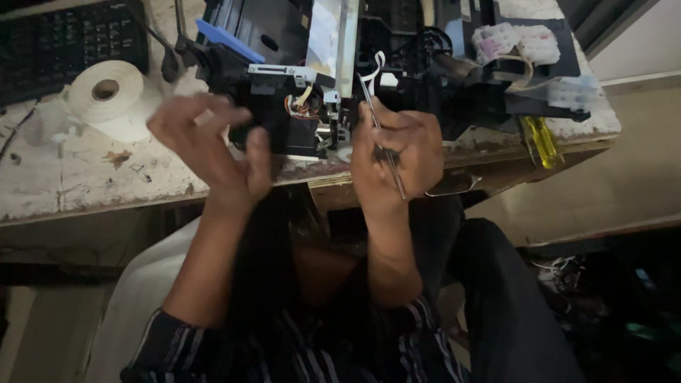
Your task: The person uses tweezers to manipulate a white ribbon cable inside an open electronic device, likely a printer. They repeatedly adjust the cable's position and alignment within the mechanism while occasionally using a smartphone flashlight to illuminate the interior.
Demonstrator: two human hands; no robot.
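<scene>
Item: slim metal tweezers (383, 145), pinched in my right hand (397, 152), long axis running near-to-far, tips just short of the opened black plastic printer (284, 106) at the desk edge (92, 191). My left hand (209, 145) hovered nearer-left, fingers curled, holding nothing. Paper roll (110, 96) far left; yellow-handled screwdriver (543, 142) right.

No packages, labels, signs or screens can be made out here.

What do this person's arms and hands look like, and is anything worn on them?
Both hands are bare: the left hand and the right hand show no gloves, and I can see no rings or watch. The forearms are uncovered. Dark sleeves with thin pale stripes are pushed up near the elbows.
</scene>
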